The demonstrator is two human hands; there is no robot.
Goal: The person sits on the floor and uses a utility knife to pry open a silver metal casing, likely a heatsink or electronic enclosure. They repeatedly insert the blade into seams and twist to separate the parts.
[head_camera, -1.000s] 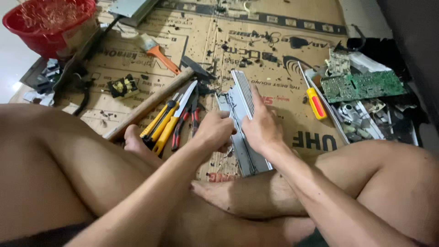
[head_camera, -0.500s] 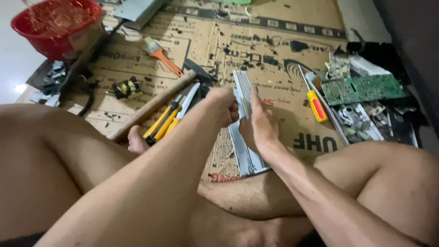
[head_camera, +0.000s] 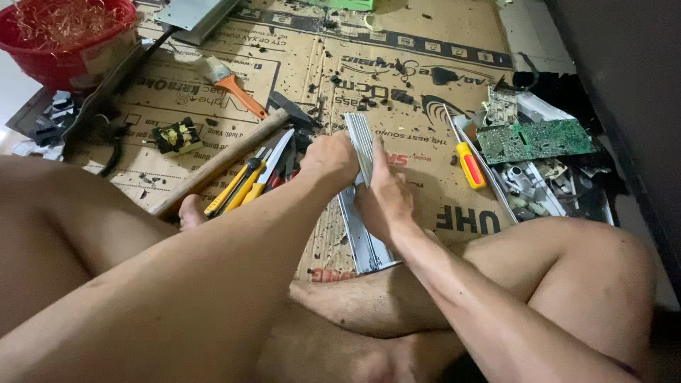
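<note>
Ribbed, dull grey metal strip point(head_camera: 363, 145). Matt brown printed cardboard sheet point(head_camera: 418, 92), gritty with dark crumbs. At nine o'clock, a smooth wooden handle point(head_camera: 220, 164); at three, a glossy orange-yellow plastic screwdriver point(head_camera: 469, 164). Shiny red plastic basin point(head_camera: 67, 39).

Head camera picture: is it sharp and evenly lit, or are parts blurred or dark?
Head view: the cardboard sheet and the ribbed metal strip under both hands look sharp; the near forearm fills the foreground, large and slightly soft; the upper right falls into deep shadow beside the green circuit board; the floor at the far left edge is washed out.
</note>
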